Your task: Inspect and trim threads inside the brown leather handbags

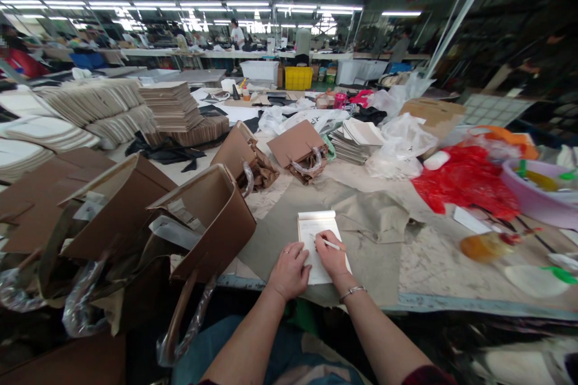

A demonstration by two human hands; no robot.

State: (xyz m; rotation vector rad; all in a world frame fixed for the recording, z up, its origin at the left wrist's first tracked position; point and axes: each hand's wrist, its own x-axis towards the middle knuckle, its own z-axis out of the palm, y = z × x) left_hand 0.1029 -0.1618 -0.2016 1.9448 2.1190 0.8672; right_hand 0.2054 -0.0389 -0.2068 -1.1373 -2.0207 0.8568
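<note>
A small white notepad (pixel 320 271) with its cover folded over the top lies on a grey-green cloth (pixel 379 280) at the table's front. My right hand (pixel 333 255) rests on the pad, closed around a white pen (pixel 331 244) whose tip points up and left at the page. Faint handwriting shows near the top of the sheet. Flat along the pad's left edge lies my left hand (pixel 289 269), fingers stretched out and holding nothing. Left of it stands a brown handbag (pixel 221 222) with plastic-wrapped handles hanging over the table edge.
More brown bags (pixel 120 204) crowd the left side, and smaller ones (pixel 298 144) stand ahead. Behind are stacked boards (pixel 171 105). A red plastic bag (pixel 465 183), a lilac basin (pixel 537 198) and a bottle of amber liquid (pixel 485 246) lie to the right. People work in the background.
</note>
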